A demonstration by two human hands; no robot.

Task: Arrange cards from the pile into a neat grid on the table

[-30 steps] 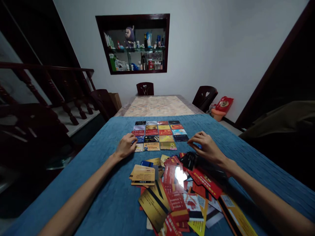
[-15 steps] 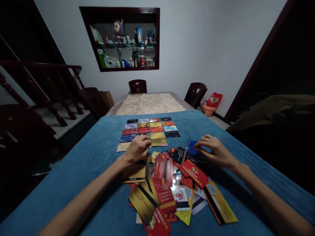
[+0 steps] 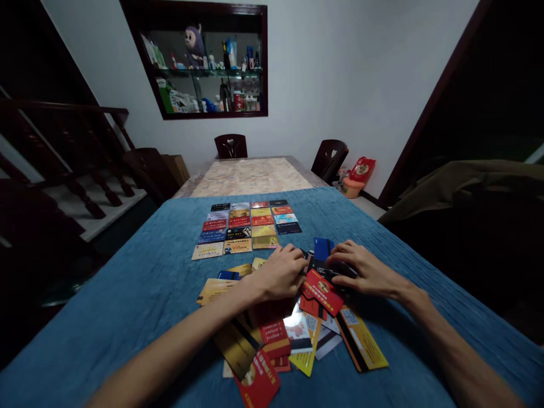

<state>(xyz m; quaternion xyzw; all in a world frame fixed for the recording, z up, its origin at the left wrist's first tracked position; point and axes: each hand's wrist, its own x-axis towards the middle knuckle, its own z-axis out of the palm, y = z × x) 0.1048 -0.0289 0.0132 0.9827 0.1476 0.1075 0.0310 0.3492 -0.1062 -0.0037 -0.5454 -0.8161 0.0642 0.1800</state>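
A loose pile of plastic cards (image 3: 293,334), red, gold and black, lies on the blue cloth in front of me. My left hand (image 3: 280,273) rests on the pile's far edge with its fingers curled down onto the cards. My right hand (image 3: 361,271) lies over some black cards (image 3: 329,267) just to the right, fingertips almost meeting the left hand. A blue card (image 3: 322,247) sticks up at the right hand's fingertips, apparently pinched there. Beyond both hands, a neat grid of cards (image 3: 246,225) is laid out in rows.
The blue cloth (image 3: 140,294) covers the near table. A bare patterned tabletop (image 3: 250,175) continues behind it, with dark chairs (image 3: 230,145) around it. A stair railing (image 3: 63,147) stands on the left and a wall cabinet (image 3: 204,62) at the back.
My left hand has left the grid's near row and come right onto the pile, next to my right hand. The right hand has lifted a blue card. The view has shifted.
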